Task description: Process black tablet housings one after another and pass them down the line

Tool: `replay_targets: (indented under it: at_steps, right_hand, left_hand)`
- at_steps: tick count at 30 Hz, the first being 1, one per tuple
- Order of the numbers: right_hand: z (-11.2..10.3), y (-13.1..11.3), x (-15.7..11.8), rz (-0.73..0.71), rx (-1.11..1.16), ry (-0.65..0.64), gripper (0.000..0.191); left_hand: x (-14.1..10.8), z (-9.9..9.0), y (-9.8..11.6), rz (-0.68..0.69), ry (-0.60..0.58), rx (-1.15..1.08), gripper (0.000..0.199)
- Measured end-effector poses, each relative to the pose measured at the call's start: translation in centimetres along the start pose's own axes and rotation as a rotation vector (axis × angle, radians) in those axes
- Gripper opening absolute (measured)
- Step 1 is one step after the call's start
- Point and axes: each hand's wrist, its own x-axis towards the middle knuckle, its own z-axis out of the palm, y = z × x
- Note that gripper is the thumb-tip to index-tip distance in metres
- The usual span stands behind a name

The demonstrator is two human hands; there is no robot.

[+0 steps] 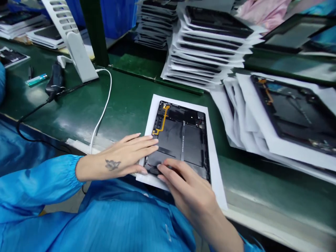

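Observation:
An opened tablet (172,140) lies on a white foam sheet (216,189) at the bench's front edge. Its black interior shows an orange flex cable (164,120) at upper left and a grey strip cable (183,140) down the middle. My left hand (123,155) is open, its fingers stretched flat and their tips resting over the tablet's left edge. My right hand (189,185) is closed, with bent fingers brought together at the lower left corner of the tablet, by a small dark part (152,170). Whatever its fingertips grip, if anything, is hidden.
Right of me lies another opened tablet (294,108) on stacked white sheets. A tall pile of tablets between sheets (204,52) stands behind. To the left are a white stand (76,49), a white cable (107,101), a black corded tool (55,78) and a teal object (36,79).

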Motion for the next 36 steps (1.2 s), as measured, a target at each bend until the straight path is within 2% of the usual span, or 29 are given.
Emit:
replay_targets:
  at_steps: [3, 5, 9, 21, 25, 31, 36]
  right_hand:
    - [0.5, 0.1, 0.1, -0.017, -0.029, -0.042, 0.042]
    - [0.4, 0.0, 0.4, -0.052, -0.043, -0.034, 0.049]
    - [0.3, -0.4, 0.8, -0.124, -0.059, 0.006, 0.046]
    - [0.2, -0.6, 0.9, -0.132, -0.126, -0.085, 0.037]
    - [-0.5, -1.0, 2.2, -0.224, -0.219, -0.148, 0.028]
    - [-1.9, -0.5, 4.8, -0.427, -0.309, -0.289, 0.032]
    - [-2.1, -0.8, 4.7, -0.423, -0.327, -0.296, 0.033]
  left_hand:
    - [0.2, 0.0, 0.4, -0.013, 0.036, -0.046, 0.060]
    - [0.2, 0.0, 0.6, -0.015, 0.056, -0.058, 0.058]
    - [0.3, 0.2, 0.7, 0.005, 0.098, -0.069, 0.054]
    - [0.1, 1.4, 0.4, -0.006, 0.110, -0.032, 0.049]
    - [0.2, 1.4, 0.4, -0.003, 0.130, -0.058, 0.048]
    - [0.2, 1.1, 0.1, 0.048, 0.079, 0.018, 0.050]
    - [0.3, 0.8, 0.4, 0.055, 0.083, 0.077, 0.050]
